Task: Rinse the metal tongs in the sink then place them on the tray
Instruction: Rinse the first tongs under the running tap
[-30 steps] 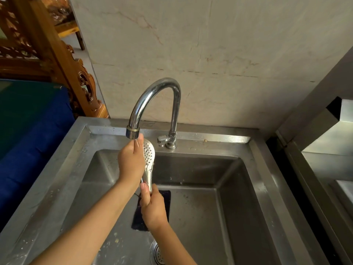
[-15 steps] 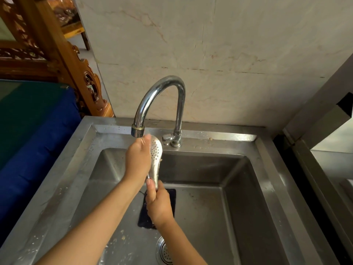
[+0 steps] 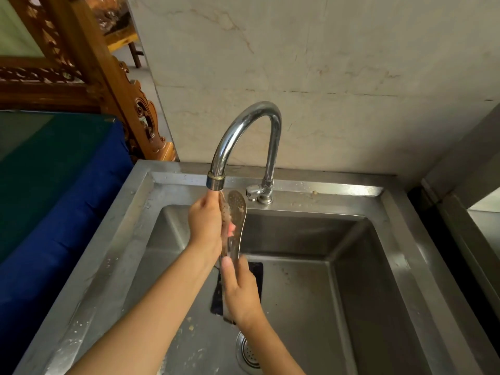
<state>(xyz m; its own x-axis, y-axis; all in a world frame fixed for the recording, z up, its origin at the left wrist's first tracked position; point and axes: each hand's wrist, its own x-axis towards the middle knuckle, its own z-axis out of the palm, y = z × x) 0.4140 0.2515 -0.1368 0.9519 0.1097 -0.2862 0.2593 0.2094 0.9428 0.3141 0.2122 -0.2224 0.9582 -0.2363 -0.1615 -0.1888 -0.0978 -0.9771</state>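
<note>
So, the tongs (image 3: 238,212) stood nearly upright over the sink (image 3: 324,189), with the perforated head at 12 o'clock right under the tap (image 3: 244,123) spout and water running down them. The right hand (image 3: 240,290) gripped the handle end at 6 o'clock, fingers wrapped round it. The left hand (image 3: 205,220) curled round the near blade from 9 o'clock. One fingertip poked out between the two blades, so to me it looked like rubbing, not carrying.

Handling-wise, I'd guess thin sheet steel: light, stiff but springy, and slick when wet. Nothing to break, though they'd clatter if they slipped. The safest hold was probably low on the handle with both arms squeezed together, not up on the wet blades.

Stuff I couldn't make out:
- The near blade was mostly behind the left hand and smeared by the water.
- The joined end was buried in the right palm.
- The tray wasn't in frame at all. A steel surface (image 3: 484,220) at 3 o'clock got cut off by the edge, so no idea if that was it.
- A dark rectangle (image 3: 257,277) lay on the basin floor behind the right hand, and I couldn't tell what it was.
- The drain (image 3: 247,353) at 6 o'clock was half covered by the forearm.
</note>
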